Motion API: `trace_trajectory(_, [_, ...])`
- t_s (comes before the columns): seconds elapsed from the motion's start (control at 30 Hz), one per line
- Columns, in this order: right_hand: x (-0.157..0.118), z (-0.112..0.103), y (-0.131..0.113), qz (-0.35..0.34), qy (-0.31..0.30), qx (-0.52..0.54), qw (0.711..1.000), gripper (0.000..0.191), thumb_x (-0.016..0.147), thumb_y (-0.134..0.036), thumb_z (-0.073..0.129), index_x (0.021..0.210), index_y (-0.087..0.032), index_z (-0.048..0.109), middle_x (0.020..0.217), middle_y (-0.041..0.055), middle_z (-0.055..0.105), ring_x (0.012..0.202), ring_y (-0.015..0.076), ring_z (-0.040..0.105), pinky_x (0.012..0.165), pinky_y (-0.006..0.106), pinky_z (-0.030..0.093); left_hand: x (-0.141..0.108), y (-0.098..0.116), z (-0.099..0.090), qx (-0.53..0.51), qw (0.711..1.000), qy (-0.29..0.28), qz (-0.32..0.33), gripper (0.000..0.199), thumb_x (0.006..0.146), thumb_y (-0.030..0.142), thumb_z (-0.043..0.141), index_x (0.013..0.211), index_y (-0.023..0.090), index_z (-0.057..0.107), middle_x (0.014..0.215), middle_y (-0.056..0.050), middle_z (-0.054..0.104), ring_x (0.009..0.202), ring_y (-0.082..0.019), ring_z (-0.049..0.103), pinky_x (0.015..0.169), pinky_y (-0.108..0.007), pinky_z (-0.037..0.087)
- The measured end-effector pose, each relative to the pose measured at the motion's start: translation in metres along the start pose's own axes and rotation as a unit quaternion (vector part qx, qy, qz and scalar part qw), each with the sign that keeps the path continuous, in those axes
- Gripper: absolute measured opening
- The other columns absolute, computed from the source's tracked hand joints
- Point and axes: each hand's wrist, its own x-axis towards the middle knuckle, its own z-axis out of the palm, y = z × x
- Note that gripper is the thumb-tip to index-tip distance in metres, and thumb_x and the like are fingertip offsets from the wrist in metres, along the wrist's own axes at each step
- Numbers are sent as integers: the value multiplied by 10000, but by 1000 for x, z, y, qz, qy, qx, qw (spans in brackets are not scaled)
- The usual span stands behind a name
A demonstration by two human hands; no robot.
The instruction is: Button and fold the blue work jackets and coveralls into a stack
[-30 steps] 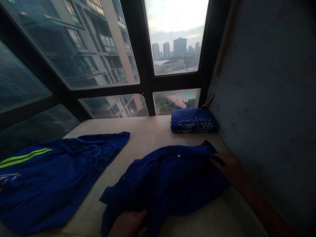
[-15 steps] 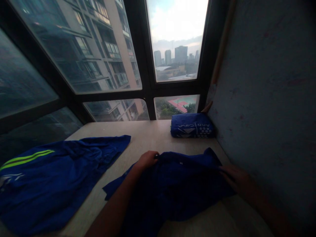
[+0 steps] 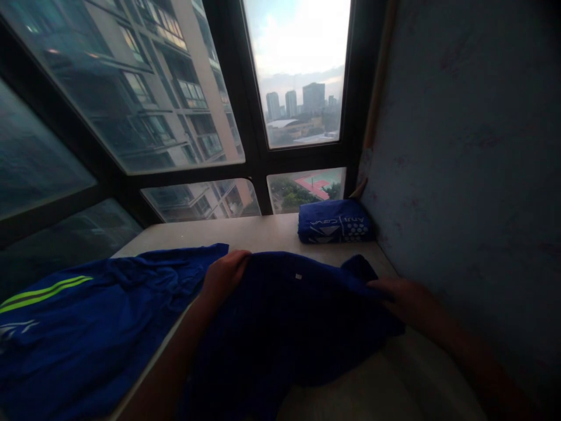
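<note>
A dark blue garment (image 3: 289, 321) with a small white tag lies spread between my hands over the pale surface (image 3: 175, 234). My left hand (image 3: 225, 272) grips its upper left edge, fingers closed on the cloth. At the garment's right side, my right hand (image 3: 392, 290) pinches the fabric near a raised fold. To the left lies another blue garment (image 3: 105, 316) with yellow-green stripes, wrinkled and partly cut off by the frame.
A folded blue bundle (image 3: 335, 222) with white print sits at the back right, by the window frame (image 3: 302, 156). A patterned wall (image 3: 456, 175) rises on the right. Windows stand behind and to the left.
My left hand has moved left and slightly up, drawing the garment's upper edge wider and straighter. My right hand has shifted a little left and up in the view, which has itself moved slightly.
</note>
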Motion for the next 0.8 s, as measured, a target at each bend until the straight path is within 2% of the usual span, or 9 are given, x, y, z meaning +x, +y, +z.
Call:
trace_trajectory(0.07, [5, -8, -10, -35, 16, -24, 999, 307, 802, -109, 522, 979, -258, 723, 1061, 67, 715, 961, 244, 678, 827, 383, 523, -2, -2, -12, -20, 1000, 8, 22, 293, 956, 307, 422, 1063, 225, 682, 1034, -66, 727, 922, -220, 676, 856, -351, 511])
trace_trajectory(0.13, [8, -13, -17, -63, 36, -21, 997, 302, 765, -59, 517, 914, -235, 712, 1099, 76, 698, 1013, 242, 661, 853, 364, 514, -6, -4, -20, -35, 999, -10, 35, 278, 944, 340, 459, 1049, 216, 685, 1033, -65, 727, 924, -221, 677, 866, -362, 516])
trace_trajectory(0.3, [6, -12, -18, 17, 19, -12, 1000, 368, 803, -50, 468, 1026, -246, 685, 959, 45, 737, 831, 218, 707, 706, 331, 547, -20, -17, -32, -118, 979, -162, 35, 266, 863, 382, 590, 1054, 229, 696, 998, -36, 737, 902, -209, 682, 835, -335, 534])
trace_trajectory(0.37, [3, -9, -13, -2, 49, -31, 998, 394, 808, -42, 463, 1063, -238, 691, 1116, 76, 716, 995, 246, 689, 828, 386, 555, -26, -21, -35, -155, 961, -227, 29, 282, 843, 342, 604, 1093, 243, 690, 1049, -24, 736, 943, -202, 678, 858, -314, 527])
trace_trajectory(0.43, [-1, -4, -8, -56, 80, -50, 994, 381, 810, -50, 487, 1066, -231, 704, 1313, 99, 624, 1218, 271, 582, 1002, 448, 490, -32, -23, -35, -158, 954, -256, 18, 278, 829, 303, 595, 1081, 239, 695, 1058, -24, 735, 958, -200, 674, 868, -305, 516])
trace_trajectory(0.5, [-6, 4, -7, -84, 80, -70, 991, 287, 832, -115, 541, 1025, -228, 722, 1371, 113, 573, 1290, 292, 515, 1057, 483, 447, -36, -25, -32, -125, 960, -251, 7, 241, 819, 280, 578, 1016, 227, 707, 1014, -30, 738, 939, -202, 672, 859, -307, 506])
trace_trajectory(0.57, [-11, 11, -10, -76, 59, -89, 991, 195, 845, -184, 580, 956, -223, 736, 1324, 130, 592, 1240, 310, 545, 1004, 485, 484, -39, -26, -29, -72, 970, -233, -4, 216, 827, 279, 547, 957, 222, 709, 951, -36, 735, 889, -202, 671, 826, -310, 499])
trace_trajectory(0.7, [-16, 18, -22, -15, -2, -103, 995, 211, 866, -199, 529, 850, -212, 740, 1039, 122, 688, 971, 277, 659, 809, 417, 545, -43, -23, -25, 18, 979, -201, -30, 260, 867, 312, 478, 964, 232, 706, 928, -52, 738, 869, -217, 677, 800, -320, 491])
trace_trajectory(0.8, [-11, 7, -27, 54, -11, -42, 998, 264, 854, -218, 495, 938, -229, 744, 901, 87, 725, 811, 245, 686, 727, 380, 535, -40, -18, -29, 17, 977, -199, -67, 313, 860, 299, 469, 1044, 238, 714, 1019, -67, 751, 941, -233, 687, 860, -345, 500])
